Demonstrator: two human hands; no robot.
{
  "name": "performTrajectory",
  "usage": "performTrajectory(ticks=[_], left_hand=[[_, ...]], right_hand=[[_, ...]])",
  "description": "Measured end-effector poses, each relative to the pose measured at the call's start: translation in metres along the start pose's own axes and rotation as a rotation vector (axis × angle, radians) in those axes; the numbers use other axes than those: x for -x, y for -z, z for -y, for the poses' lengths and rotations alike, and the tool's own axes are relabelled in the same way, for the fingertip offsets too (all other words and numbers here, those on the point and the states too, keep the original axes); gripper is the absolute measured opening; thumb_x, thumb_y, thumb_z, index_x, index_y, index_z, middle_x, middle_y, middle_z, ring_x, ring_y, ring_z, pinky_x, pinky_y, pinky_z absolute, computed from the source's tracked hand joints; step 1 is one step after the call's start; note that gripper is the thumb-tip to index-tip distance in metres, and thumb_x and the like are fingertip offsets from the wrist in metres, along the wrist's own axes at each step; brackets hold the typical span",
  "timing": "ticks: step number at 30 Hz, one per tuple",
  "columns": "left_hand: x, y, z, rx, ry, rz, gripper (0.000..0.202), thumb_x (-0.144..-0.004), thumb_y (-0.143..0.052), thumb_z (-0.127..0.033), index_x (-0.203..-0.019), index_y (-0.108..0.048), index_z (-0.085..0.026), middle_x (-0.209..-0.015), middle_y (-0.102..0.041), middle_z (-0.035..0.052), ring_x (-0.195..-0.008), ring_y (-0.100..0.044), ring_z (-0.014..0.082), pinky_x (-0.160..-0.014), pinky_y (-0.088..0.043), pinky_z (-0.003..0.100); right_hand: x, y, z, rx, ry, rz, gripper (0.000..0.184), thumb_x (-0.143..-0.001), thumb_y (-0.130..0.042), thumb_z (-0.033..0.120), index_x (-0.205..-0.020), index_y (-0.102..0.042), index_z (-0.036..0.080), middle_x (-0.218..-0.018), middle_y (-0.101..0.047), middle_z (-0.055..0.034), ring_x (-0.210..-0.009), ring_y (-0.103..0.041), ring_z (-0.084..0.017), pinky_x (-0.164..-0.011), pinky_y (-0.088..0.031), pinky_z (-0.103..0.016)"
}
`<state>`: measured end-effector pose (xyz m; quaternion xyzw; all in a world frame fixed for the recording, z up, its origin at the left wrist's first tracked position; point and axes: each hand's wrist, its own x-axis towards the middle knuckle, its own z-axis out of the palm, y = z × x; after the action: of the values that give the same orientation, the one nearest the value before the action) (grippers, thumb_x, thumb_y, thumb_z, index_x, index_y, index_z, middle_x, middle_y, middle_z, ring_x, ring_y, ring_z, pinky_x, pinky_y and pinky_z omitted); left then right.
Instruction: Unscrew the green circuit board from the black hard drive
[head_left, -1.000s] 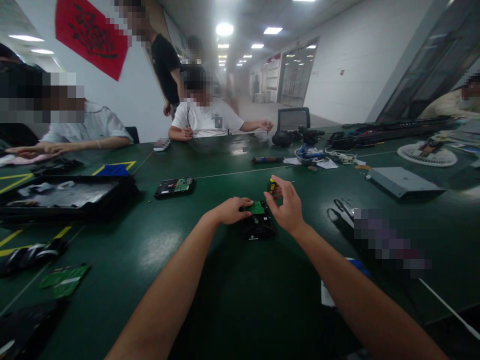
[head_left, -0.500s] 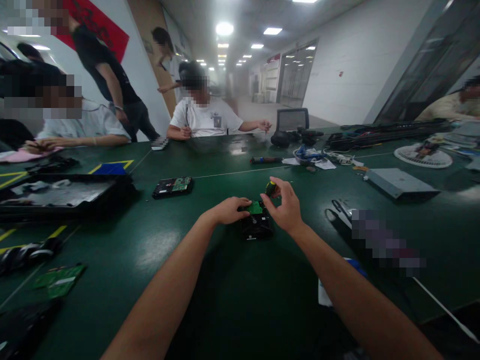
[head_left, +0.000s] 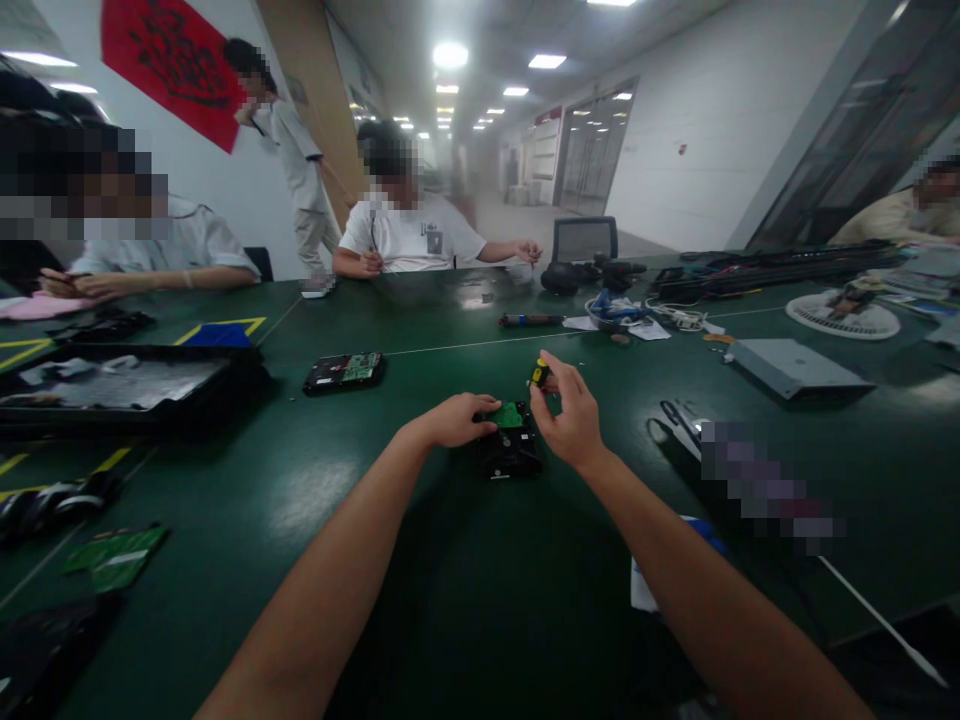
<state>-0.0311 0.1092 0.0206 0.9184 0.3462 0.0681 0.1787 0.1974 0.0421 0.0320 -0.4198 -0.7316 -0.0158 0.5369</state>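
At the far left a black tray (head_left: 112,385) lay on the green table (head_left: 420,600), with loose green boards (head_left: 116,558) near its front edge. Further in, a second drive (head_left: 345,371) sat board-up, well apart from the work. The left hand (head_left: 454,420) rested on the left edge of the hard drive (head_left: 510,450), fingers curled down on its casing and steadying it. The drive lay flat near the middle of the table, its green circuit board (head_left: 511,415) facing up. The right hand (head_left: 571,418) pinched a small yellow-and-black screwdriver (head_left: 538,375) between thumb and fingertips, the tool upright over the board's far right corner. The step in hand looked like work on a board screw, though the tip was hidden. The next move probably called for a steady downward press while twisting, with the drive held firm. Off to the right lay scissors (head_left: 679,415) and a grey box (head_left: 795,365).
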Motion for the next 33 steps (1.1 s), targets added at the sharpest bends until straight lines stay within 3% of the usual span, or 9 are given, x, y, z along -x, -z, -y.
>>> performTrajectory(ticks=[6,12,18,24,30,33], left_hand=[[0.0006,0.0010,-0.0014,0.012,-0.006,-0.002,0.053,-0.093,-0.057,-0.040,-0.143,-0.054,-0.022,-0.152,-0.050,0.0055,-0.135,-0.053,0.0267,-0.112,-0.040,0.035],[0.0002,-0.0003,-0.0017,0.019,0.003,-0.004,0.053,-0.093,-0.057,-0.039,-0.144,-0.053,-0.022,-0.153,-0.050,0.0061,-0.135,-0.053,0.0263,-0.113,-0.039,0.037],[0.0013,0.0009,-0.0030,0.012,0.001,0.005,0.054,-0.094,-0.055,-0.040,-0.145,-0.052,-0.021,-0.153,-0.049,0.0060,-0.134,-0.053,0.0266,-0.112,-0.040,0.035],[0.0026,0.0009,-0.0041,0.019,0.005,-0.005,0.056,-0.094,-0.055,-0.039,-0.146,-0.050,-0.020,-0.154,-0.047,0.0071,-0.136,-0.051,0.0264,-0.114,-0.038,0.037],[0.0022,0.0014,-0.0045,0.022,0.019,0.006,0.055,-0.094,-0.056,-0.040,-0.145,-0.052,-0.022,-0.155,-0.047,0.0059,-0.136,-0.052,0.0266,-0.114,-0.038,0.036],[0.0017,0.0021,-0.0036,0.023,0.008,0.012,0.054,-0.094,-0.056,-0.040,-0.144,-0.052,-0.023,-0.154,-0.047,0.0056,-0.135,-0.052,0.0265,-0.113,-0.039,0.036]], right_hand=[[-0.0007,-0.0001,0.0001,0.002,0.016,-0.005,0.051,-0.093,-0.062,0.028,-0.142,-0.048,0.029,-0.114,-0.059,-0.0087,-0.089,-0.063,-0.021,-0.077,-0.061,-0.040],[-0.0004,0.0003,0.0012,-0.012,0.015,0.011,0.051,-0.097,-0.053,0.024,-0.146,-0.043,0.030,-0.121,-0.061,-0.0090,-0.095,-0.065,-0.022,-0.089,-0.060,-0.045],[-0.0004,0.0001,0.0003,0.017,-0.001,-0.011,0.048,-0.094,-0.060,0.029,-0.140,-0.047,0.029,-0.116,-0.059,-0.0093,-0.088,-0.064,-0.022,-0.076,-0.062,-0.042],[0.0003,-0.0009,-0.0016,-0.004,-0.014,-0.001,0.051,-0.095,-0.056,0.025,-0.144,-0.044,0.028,-0.121,-0.061,-0.0098,-0.095,-0.066,-0.023,-0.087,-0.061,-0.044],[-0.0005,0.0005,-0.0023,0.001,-0.003,-0.012,0.051,-0.092,-0.062,0.029,-0.141,-0.046,0.028,-0.115,-0.058,-0.0090,-0.089,-0.064,-0.021,-0.077,-0.062,-0.040],[-0.0004,0.0015,-0.0011,-0.013,0.001,0.009,0.051,-0.093,-0.060,0.028,-0.142,-0.046,0.029,-0.116,-0.058,-0.0088,-0.090,-0.064,-0.021,-0.080,-0.062,-0.041]])
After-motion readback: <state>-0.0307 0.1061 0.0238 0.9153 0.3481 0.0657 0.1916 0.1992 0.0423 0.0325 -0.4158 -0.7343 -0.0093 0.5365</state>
